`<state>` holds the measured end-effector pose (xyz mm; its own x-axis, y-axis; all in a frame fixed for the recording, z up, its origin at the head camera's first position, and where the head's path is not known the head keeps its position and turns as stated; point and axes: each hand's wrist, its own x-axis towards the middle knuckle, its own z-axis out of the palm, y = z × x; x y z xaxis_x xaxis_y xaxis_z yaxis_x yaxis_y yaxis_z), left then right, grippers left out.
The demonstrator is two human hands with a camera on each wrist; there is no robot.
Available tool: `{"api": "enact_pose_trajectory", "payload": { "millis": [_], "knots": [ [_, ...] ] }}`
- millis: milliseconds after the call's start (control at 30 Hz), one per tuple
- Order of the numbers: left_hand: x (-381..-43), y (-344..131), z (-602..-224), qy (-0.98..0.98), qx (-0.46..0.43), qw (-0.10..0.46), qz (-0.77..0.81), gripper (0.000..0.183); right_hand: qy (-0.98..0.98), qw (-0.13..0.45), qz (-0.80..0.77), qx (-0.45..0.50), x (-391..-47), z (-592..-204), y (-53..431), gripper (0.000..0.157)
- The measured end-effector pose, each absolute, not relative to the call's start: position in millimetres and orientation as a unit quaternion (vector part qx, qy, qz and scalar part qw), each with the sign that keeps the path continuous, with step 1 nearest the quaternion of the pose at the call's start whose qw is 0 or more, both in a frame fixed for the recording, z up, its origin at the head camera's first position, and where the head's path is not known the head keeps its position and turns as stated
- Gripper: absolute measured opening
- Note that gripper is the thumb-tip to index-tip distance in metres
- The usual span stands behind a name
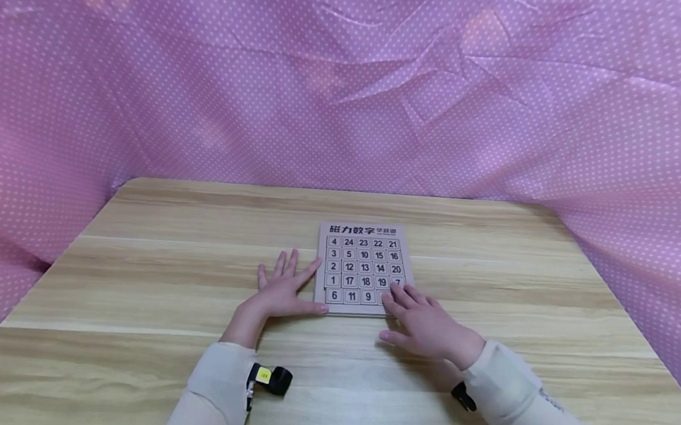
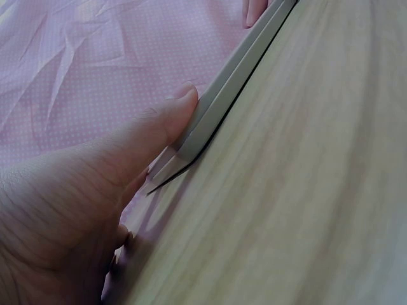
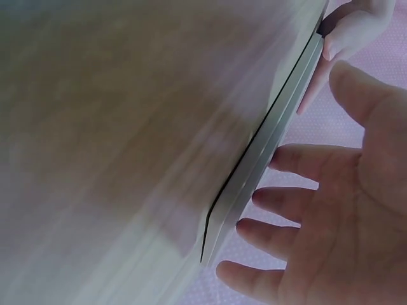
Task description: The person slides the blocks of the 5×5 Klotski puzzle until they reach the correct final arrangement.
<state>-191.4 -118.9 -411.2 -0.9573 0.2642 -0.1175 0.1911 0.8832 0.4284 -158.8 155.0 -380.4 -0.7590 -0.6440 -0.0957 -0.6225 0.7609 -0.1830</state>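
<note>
Head view: nearest, the left hand (image 1: 281,295) is resting spread wide, thumb and index finger touching the number board (image 1: 357,310) between the hands; the right hand (image 1: 424,325) is lying loosely spread, gripping nothing, fingertips over the nearest tiles (image 1: 363,267). Broad pressure there could be dragging a neighbouring tile; a light left thumb could be letting the board slip. Two hands are showing, one board, twenty-three readable tiles, right fingers hiding one corner; beyond, one pink cloth (image 1: 346,127) is hanging.

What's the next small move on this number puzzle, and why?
Probably lift the right hand slightly: it covers the near-right corner of the sliding number puzzle, hiding whether a free slot lies there. The left hand, at the near-left corner, could steady it.
</note>
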Motion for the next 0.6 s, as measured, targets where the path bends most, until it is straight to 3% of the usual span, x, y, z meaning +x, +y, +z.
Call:
{"api": "enact_pose_trajectory", "payload": {
  "millis": [600],
  "knots": [
    [-191, -120, -409, 0.966, 0.117, 0.091, 0.213, 0.097, 0.937, 0.089, -0.073, -0.329, -171, -380, 151, 0.069]
  ]
}}
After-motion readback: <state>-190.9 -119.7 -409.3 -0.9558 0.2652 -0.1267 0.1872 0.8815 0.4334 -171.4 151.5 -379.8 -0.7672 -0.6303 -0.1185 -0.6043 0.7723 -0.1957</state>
